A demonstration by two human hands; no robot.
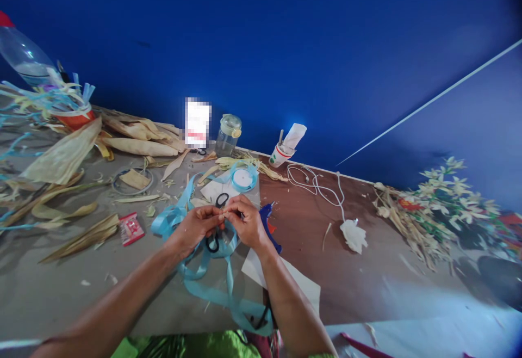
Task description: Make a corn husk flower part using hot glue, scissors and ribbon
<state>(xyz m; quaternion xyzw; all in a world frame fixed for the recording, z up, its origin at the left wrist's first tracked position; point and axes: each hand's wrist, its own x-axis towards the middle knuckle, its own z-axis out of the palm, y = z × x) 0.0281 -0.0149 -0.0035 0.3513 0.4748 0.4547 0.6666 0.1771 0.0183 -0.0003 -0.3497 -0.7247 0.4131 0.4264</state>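
Fingertips meet at the middle of the table, where my left hand and my right hand pinch a small pale piece between them; it is too small to name. Under and around both hands lies a long light-blue ribbon, looping down toward the table's front edge. Black-handled scissors lie beneath the hands, their blades hidden. Just beyond my right hand is a ribbon spool. A blue glue gun, partly hidden, sits right of that hand. White paper extends under my right forearm.
Dried corn husks and a red candy wrapper lie left. A jar, a paper cup and a white cable stand or lie along the wall. Husk flowers are at right, a large bottle far left.
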